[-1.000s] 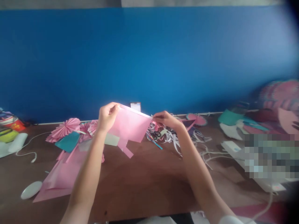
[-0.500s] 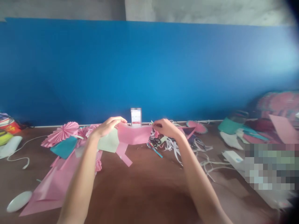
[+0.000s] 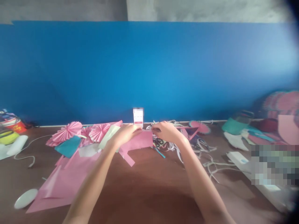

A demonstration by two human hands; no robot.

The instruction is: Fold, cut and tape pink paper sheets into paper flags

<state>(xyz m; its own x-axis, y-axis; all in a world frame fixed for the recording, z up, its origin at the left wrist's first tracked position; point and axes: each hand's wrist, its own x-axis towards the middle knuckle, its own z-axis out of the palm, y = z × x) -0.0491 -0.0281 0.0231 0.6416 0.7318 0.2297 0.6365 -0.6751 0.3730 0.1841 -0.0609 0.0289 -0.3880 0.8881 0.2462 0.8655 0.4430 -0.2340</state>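
Held up over the table is a sheet of pink paper (image 3: pixel 141 140), its lower edge hanging free. My left hand (image 3: pixel 127 134) is closed on the top edge of this paper, near its middle. At the paper's upper right corner, my right hand (image 3: pixel 167 131) pinches with its fingers curled. Just behind the sheet stands a lit phone (image 3: pixel 138 117). Below my left hand a narrow pink paper strip (image 3: pixel 128 158) juts out toward me. Scissors (image 3: pixel 159 143) lie among white paper strips (image 3: pixel 174 147) beside my right hand.
Pink folded paper fans (image 3: pixel 100 132), a teal sheet (image 3: pixel 68 147) and a large pink sheet (image 3: pixel 63 180) lie on the left. A white oval object (image 3: pixel 26 198) is near the front left. More coloured paper (image 3: pixel 234 125) is heaped at right. A blue panel (image 3: pixel 149 71) stands behind the table.
My left hand has slid right along the paper's top edge, closer to my right hand. The paper has dropped slightly, and the view has shifted a little.
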